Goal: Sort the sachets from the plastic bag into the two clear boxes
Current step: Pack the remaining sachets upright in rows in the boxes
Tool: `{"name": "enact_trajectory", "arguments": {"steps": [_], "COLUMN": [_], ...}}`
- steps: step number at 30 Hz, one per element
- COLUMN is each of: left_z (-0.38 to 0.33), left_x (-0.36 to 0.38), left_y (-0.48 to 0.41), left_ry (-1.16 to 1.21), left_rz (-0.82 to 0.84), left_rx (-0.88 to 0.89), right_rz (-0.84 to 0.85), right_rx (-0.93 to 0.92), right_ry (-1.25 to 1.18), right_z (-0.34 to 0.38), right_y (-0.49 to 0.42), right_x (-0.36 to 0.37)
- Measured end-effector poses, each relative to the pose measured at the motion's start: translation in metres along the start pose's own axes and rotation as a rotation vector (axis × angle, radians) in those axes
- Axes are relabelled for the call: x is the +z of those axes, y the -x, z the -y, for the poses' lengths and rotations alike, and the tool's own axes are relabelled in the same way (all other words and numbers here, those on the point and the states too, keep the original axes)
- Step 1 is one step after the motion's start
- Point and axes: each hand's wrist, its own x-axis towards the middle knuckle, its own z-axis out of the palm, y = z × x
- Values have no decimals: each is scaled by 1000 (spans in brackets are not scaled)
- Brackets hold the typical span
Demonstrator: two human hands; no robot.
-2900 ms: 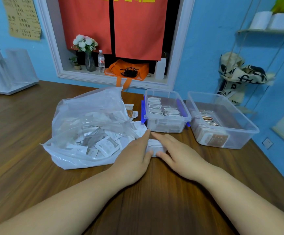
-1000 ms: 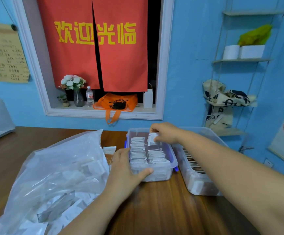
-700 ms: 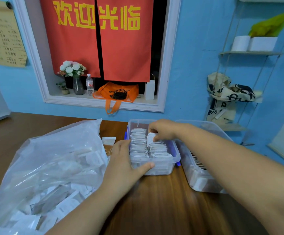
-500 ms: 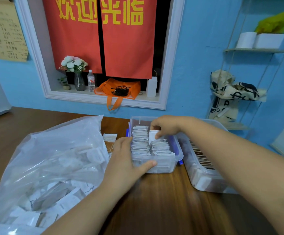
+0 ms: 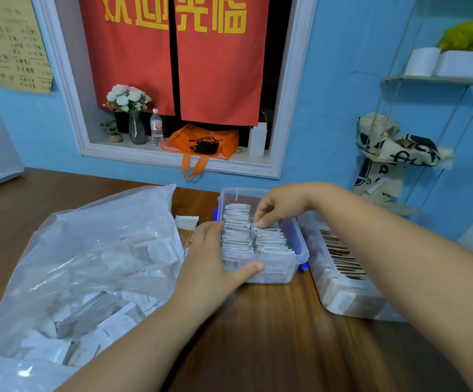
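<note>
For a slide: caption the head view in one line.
Left hand holds the clear box while the right hand pinches white sachets inside it.

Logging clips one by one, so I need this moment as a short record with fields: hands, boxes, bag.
left hand: grips small clear box at its near left corner
right hand: pinches white sachets in that box's right row
box contents: two rows of white sachets
large clear box: on the right, row of brown sachets
plastic bag: on the left, many loose sachets inside
</note>
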Motion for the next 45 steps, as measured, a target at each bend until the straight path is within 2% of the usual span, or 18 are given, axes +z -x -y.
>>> {"name": "enact_trajectory", "arguments": {"steps": [16, 22, 25, 29, 32, 35, 40, 45], "left_z": [-4, -14, -28, -34, -22, -1, 33, 52], "left_x": [-2, -14, -38, -89, -131, -162, -170, -157], "left_y": [1, -2, 1, 26, 55, 83, 114, 117], "left_ry": [-36, -88, -95, -157, -228, -344, -389, -462], "left_rz": [26, 156, 235, 179, 120, 89, -22, 55], "left_rx": [-30, -89, -110, -101, -161, -248, -239, -167], "right_rz": [6, -104, -237, -377, -344, -259, -241, -314], "right_rx": [-1, -17, -113, -335, -488, -557, -438, -342], "right_ry": [-21, -35, -94, -191, -192, -87, 3, -55], "right_z": [0, 9, 32, 90, 134, 164, 179, 185], "right_y": [1, 15, 33, 62, 78, 77, 56, 50], "right_x": [1, 2, 4, 23, 49, 77, 117, 141]}}
